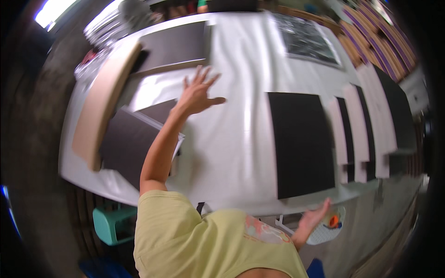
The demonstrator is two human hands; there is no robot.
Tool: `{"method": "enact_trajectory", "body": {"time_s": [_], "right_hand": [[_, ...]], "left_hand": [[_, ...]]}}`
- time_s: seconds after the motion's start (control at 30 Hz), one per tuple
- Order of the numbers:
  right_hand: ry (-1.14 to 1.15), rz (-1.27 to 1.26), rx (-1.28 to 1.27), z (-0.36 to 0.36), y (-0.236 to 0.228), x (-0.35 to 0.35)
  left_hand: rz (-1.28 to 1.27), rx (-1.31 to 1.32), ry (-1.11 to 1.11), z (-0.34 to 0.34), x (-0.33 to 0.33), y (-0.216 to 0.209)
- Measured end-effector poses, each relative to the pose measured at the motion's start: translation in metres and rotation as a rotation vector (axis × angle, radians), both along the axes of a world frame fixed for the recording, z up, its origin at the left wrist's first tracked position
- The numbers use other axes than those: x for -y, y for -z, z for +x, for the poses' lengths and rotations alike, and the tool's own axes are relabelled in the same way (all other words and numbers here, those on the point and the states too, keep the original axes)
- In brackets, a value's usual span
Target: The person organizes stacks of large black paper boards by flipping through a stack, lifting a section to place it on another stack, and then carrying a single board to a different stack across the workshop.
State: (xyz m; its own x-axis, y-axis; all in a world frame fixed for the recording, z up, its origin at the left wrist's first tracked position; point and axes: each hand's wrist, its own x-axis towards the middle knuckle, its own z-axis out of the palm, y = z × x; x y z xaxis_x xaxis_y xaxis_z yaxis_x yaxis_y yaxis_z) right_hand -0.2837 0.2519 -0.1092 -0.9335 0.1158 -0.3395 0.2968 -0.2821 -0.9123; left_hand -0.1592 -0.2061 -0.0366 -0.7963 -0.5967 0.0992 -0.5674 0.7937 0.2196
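My left hand (198, 96) is stretched over the white-covered table (222, 153) with its fingers spread and nothing in it. Beyond its fingertips lies a large dark flat box (174, 44) with a pale front edge. Beside my left forearm, more dark box-like pieces (132, 143) lie at an angle, partly covered by the arm. My right hand (317, 215) hangs low by the near table edge, empty, its fingers extended and slightly blurred. Just past it on the table is a flat black rectangular panel (302, 146).
A long beige board (104, 102) stands at the left side. Several black-and-white box pieces (364, 134) line the right end. A plastic-wrapped dark sheet (308, 39) lies far right. A green stool (109, 224) and a white stool (327, 234) with an orange item stand near me.
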Motion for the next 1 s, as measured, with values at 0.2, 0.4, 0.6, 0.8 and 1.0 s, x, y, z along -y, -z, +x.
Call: {"method": "enact_trajectory", "body": {"time_s": [0.2, 0.4, 0.6, 0.8, 1.0], "right_hand": [[-0.842, 0.179, -0.31, 0.091, 0.004, 0.077], [-1.392, 0.052, -0.106, 0.238, 0.052, 0.245], [-1.188, -0.003, -0.089, 0.277, 0.044, 0.338], [-1.33, -0.054, 0.359, 0.247, 0.022, 0.384], [-1.223, -0.077, 0.428, 0.246, 0.01, 0.404]], "left_hand": [[-0.082, 0.054, -0.877, 0.34, 0.061, 0.043], [0.094, -0.192, -0.912, 0.482, 0.101, 0.103], [0.427, 0.02, -0.812, 0.479, 0.084, 0.068], [0.828, -0.226, -0.814, 0.523, 0.092, 0.096], [1.154, -0.362, -0.754, 0.506, 0.087, 0.055]]}}
